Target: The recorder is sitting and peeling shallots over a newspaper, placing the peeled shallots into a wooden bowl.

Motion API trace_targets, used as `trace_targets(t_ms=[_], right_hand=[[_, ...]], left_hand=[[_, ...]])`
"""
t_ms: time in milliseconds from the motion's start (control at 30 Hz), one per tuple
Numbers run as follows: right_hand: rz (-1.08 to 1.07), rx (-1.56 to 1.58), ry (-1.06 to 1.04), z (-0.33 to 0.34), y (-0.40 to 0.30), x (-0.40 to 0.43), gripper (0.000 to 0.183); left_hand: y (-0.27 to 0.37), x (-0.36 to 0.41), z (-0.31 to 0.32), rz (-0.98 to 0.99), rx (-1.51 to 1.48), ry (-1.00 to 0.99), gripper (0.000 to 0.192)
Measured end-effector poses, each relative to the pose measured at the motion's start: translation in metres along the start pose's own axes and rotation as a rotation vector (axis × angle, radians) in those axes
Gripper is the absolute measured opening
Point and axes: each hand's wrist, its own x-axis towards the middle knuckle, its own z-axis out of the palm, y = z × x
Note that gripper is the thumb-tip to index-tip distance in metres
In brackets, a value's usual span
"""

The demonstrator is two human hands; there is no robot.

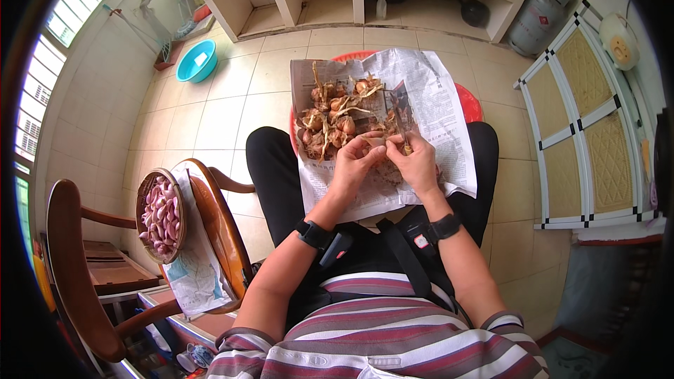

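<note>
My left hand [355,160] pinches a small pale piece [374,141], perhaps a shallot or its skin; the fingers partly hide it. Close beside it, my right hand [415,163] meets the same piece with its fingertips. That hand also keeps hold of a small knife [397,113], its blade pointing away from me and its yellowish handle [408,148] showing between the fingers. Under both hands a sheet of newspaper [442,100] is spread. Unpeeled shallots [314,120] with dried stalks lie on its left half, and loose brown skins [387,173] are scattered nearer me.
Red plastic [467,104] shows beneath the newspaper. At my left, a wooden armchair [213,210] bears a woven basket [181,221] of pink peeled shallots [160,216]. Farther off are a turquoise basin [211,67], a spray bottle [381,4], a gas cylinder [539,16] and a folding panel [576,129].
</note>
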Motion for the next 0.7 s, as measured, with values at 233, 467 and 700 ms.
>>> trace_targets(t_ms=[233,467,700], right_hand=[[-0.006,-0.076,-0.004,0.000,0.000,0.000,0.011],[0.131,0.041,0.009,-0.002,0.002,0.001,0.012],[0.208,0.106,0.027,-0.001,0.010,0.002,0.014]], left_hand=[[0.004,-0.002,0.004,-0.013,-0.022,-0.016,0.034],[0.004,-0.001,0.004,-0.046,-0.069,-0.019,0.033],[0.012,-0.004,0.008,-0.047,-0.126,-0.007,0.027]])
